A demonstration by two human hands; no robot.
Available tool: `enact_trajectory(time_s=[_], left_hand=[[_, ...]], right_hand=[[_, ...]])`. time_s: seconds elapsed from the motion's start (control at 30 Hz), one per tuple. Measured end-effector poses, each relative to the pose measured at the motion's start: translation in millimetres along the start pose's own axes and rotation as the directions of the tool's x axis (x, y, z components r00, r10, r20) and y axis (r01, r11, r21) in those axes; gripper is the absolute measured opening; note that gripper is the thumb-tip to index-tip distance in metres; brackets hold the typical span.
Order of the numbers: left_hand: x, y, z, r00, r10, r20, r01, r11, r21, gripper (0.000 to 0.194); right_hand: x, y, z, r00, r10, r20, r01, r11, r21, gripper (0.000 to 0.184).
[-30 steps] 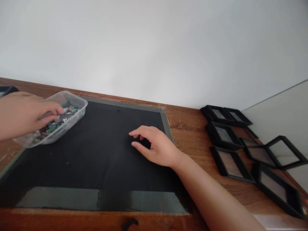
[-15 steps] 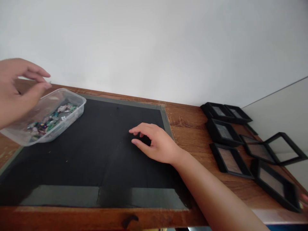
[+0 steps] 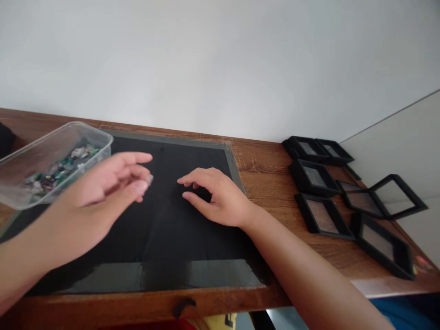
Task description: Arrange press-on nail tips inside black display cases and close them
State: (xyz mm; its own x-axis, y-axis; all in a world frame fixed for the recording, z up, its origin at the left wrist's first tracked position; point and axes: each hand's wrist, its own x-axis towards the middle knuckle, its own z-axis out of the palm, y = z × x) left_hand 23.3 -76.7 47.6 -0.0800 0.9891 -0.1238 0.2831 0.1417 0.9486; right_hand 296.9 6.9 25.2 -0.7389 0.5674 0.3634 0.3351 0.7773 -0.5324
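My left hand (image 3: 106, 192) is over the left part of the black mat (image 3: 165, 215), pinching a small pale, clear-looking stone (image 3: 150, 179) between thumb and fingers. Behind that hand, a clear plastic container (image 3: 99, 133) holds many small stones (image 3: 62, 169) in green, white, pinkish and dark colours; my left hand hides part of its near side. My right hand (image 3: 216, 197) hovers at or rests on the mat's right half, thumb and fingers apart, with nothing seen between them.
Several black frames (image 3: 323, 215) lie on the wooden table (image 3: 261, 169) to the right, one of them standing opened (image 3: 395, 197). Grey tape (image 3: 220, 273) borders the mat. A white wall (image 3: 206, 68) rises behind the table. A dark object (image 3: 5, 140) sits at the far left.
My left hand has moved right and down from above the container to over the mat, carrying the small stone. My right hand keeps its pose; the whole view has shifted slightly.
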Motion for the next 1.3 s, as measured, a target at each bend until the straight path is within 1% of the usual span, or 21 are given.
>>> enact_trajectory(time_s=[0.03,0.1,0.17,0.2,0.33,0.47,0.6,0.7,0.77,0.93,1.03,1.1,1.17,1.23,1.3], left_hand=[[3.2,-2.2,10.7,0.998,-0.034,0.052,0.036,0.998,-0.056,0.07],[8.9,-7.3,27.6,0.982,-0.127,0.142,0.151,0.973,-0.173,0.076],[12.4,-12.6,37.6,0.958,-0.193,0.213,0.244,0.937,-0.248,0.08],[13.3,-15.1,40.3,0.948,-0.208,0.24,0.27,0.926,-0.264,0.08],[15.5,-22.0,41.5,0.924,-0.221,0.312,0.314,0.906,-0.285,0.077],[18.7,-23.7,40.0,0.903,-0.233,0.362,0.349,0.888,-0.299,0.072],[20.4,-23.1,39.9,0.891,-0.199,0.409,0.341,0.887,-0.31,0.06],[19.2,-23.6,38.7,0.881,-0.172,0.442,0.326,0.896,-0.301,0.052],[17.5,-25.2,37.5,0.879,-0.164,0.448,0.323,0.895,-0.307,0.05],[15.5,-30.4,36.0,0.874,-0.166,0.457,0.348,0.869,-0.351,0.044],[15.8,-30.7,36.8,0.874,-0.149,0.463,0.333,0.877,-0.346,0.042],[13.6,-30.6,38.2,0.892,-0.144,0.429,0.308,0.888,-0.342,0.039],[8.6,-31.8,40.0,0.923,-0.139,0.358,0.265,0.905,-0.332,0.034],[2.2,-34.1,41.5,0.956,-0.106,0.275,0.195,0.927,-0.32,0.028],[-2.5,-36.0,42.7,0.972,-0.052,0.227,0.125,0.939,-0.321,0.021]], right_hand=[[0.0,-0.8,0.5,1.0,-0.01,-0.015,0.01,1.0,0.01,0.02],[0.2,-2.3,1.6,0.998,-0.042,-0.051,0.044,0.998,0.042,0.023],[0.4,-3.6,3.1,0.993,-0.079,-0.087,0.086,0.992,0.088,0.023],[0.4,-4.2,4.0,0.99,-0.095,-0.101,0.106,0.988,0.113,0.022],[0.2,-6.2,8.4,0.984,-0.123,-0.13,0.146,0.973,0.178,0.019],[-0.4,-7.8,11.7,0.985,-0.113,-0.127,0.134,0.976,0.172,0.021],[-1.1,-9.5,13.9,0.984,-0.11,-0.142,0.132,0.979,0.153,0.02],[-1.7,-9.6,15.9,0.987,-0.1,-0.124,0.122,0.975,0.183,0.021],[-2.1,-9.0,16.9,0.988,-0.095,-0.12,0.118,0.973,0.197,0.02],[-1.9,-10.3,17.3,0.983,-0.101,-0.151,0.129,0.974,0.187,0.016],[-1.5,-12.8,17.6,0.985,-0.094,-0.145,0.121,0.974,0.189,0.013],[-1.6,-13.8,18.3,0.98,-0.118,-0.158,0.141,0.98,0.141,0.01],[-1.8,-13.9,19.3,0.969,-0.17,-0.181,0.184,0.981,0.067,0.011],[-1.9,-13.5,20.2,0.952,-0.228,-0.203,0.236,0.972,0.012,0.014],[-1.8,-13.0,21.0,0.94,-0.26,-0.22,0.268,0.963,0.006,0.014]])
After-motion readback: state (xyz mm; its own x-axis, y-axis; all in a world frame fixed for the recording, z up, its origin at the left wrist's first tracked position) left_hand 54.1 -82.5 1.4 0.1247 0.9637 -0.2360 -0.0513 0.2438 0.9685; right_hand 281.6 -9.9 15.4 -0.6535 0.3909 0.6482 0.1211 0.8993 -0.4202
